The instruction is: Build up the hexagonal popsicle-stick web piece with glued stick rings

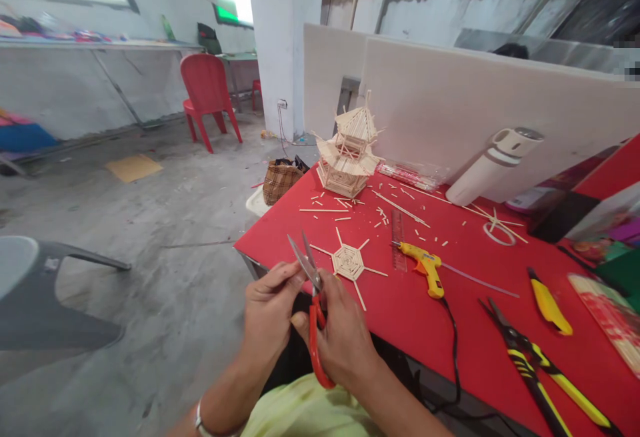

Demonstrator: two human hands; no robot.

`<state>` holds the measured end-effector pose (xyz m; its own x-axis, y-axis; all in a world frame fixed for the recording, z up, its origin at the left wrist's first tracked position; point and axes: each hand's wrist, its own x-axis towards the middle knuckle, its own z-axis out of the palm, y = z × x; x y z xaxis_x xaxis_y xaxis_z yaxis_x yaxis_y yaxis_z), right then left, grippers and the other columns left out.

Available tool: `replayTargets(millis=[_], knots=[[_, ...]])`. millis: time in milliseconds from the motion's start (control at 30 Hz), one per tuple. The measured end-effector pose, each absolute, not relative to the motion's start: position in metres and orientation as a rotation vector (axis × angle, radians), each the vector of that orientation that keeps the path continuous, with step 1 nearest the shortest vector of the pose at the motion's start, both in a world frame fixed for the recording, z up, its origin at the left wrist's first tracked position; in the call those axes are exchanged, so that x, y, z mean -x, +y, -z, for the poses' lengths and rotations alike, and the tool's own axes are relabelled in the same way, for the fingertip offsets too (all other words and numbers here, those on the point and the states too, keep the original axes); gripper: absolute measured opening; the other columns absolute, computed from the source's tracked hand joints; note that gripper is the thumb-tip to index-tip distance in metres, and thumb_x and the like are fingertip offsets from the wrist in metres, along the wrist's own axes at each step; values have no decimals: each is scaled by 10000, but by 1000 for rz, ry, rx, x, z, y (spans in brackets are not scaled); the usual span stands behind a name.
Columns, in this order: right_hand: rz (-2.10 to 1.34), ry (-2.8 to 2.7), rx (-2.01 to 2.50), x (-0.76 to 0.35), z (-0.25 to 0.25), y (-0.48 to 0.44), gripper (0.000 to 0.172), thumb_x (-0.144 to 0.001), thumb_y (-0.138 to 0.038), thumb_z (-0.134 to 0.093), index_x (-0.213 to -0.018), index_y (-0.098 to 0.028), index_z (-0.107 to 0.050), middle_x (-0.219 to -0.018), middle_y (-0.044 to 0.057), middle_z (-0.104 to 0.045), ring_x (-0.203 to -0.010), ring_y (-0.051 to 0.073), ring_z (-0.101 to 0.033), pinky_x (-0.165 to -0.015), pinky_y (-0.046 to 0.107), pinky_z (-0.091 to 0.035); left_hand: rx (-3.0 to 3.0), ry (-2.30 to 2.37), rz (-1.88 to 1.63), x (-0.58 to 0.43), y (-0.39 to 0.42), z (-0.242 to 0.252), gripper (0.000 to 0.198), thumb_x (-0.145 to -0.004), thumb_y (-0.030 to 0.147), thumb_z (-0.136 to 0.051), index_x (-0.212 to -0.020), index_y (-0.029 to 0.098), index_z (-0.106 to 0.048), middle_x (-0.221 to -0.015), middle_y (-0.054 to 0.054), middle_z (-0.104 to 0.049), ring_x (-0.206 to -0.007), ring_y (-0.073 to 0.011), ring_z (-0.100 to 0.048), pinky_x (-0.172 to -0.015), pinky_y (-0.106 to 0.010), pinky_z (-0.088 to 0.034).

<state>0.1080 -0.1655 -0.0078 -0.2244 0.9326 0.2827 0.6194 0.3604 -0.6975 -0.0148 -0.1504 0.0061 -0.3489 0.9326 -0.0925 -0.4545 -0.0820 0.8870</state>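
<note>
My right hand (343, 337) is closed around the red handles of a pair of scissors (313, 303), whose blades point up and stand slightly apart. My left hand (270, 307) is pinched at the blades, fingertips together on something too small to make out. Both hands hover at the near corner of the red table (440, 317). Just beyond the blades lies a flat hexagonal web of thin sticks (349, 262). Farther back stands a small pagoda model (349, 153) built of the same sticks.
A yellow glue gun (427, 270) with a black cord, a ruler (397, 240), a yellow utility knife (549, 305), yellow-handled shears (540, 363), a white cylinder (493, 165) and loose stick offcuts lie on the table. A red chair (206, 97) and grey chair (45, 290) stand on the floor.
</note>
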Motion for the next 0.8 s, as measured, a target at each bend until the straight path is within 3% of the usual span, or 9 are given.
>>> replayTargets(millis=[200, 367, 600, 700, 800], knots=[[-469, -1903, 1249, -109, 14, -163, 570, -899, -525, -575, -1310, -137, -507, -992, 128, -680, -878, 247, -650, -735, 361, -554, -611, 1123, -1657, 14, -153, -6, 147, -624, 247, -866, -744, 194, -799, -714, -8, -726, -621, -86, -609, -571, -166, -514], [-454, -1881, 1139, -106, 12, -162, 457, -950, -454, -531, -1286, -144, -526, -867, 82, -691, -750, 192, -659, -684, 289, -546, -494, 1122, -1683, 14, -156, -15, 222, -583, 250, -887, -775, 183, -798, -721, -18, -740, -622, -96, -626, -587, -183, -527], [-575, -1749, 1312, -131, 2, -160, 510, -921, -439, -573, -1331, -143, -508, -814, 22, -661, -638, 136, -591, -657, 247, -519, -362, 1089, -1633, 11, -149, -16, 327, -522, 246, -919, -811, 163, -790, -698, -26, -746, -643, -96, -660, -641, -173, -540], [-616, -1792, 1350, -140, -3, -159, 528, -909, -447, -575, -1345, -159, -495, -878, 36, -660, -694, 150, -605, -692, 267, -526, -375, 1076, -1617, 8, -146, -13, 330, -523, 253, -923, -809, 157, -788, -712, -28, -747, -653, -94, -660, -642, -165, -533], [-636, -1894, 1368, -140, -5, -161, 530, -897, -446, -576, -1344, -176, -486, -1038, 88, -653, -885, 203, -636, -801, 335, -539, -407, 1069, -1590, 6, -143, -10, 313, -529, 248, -922, -798, 164, -787, -732, -28, -754, -663, -100, -664, -649, -173, -536]])
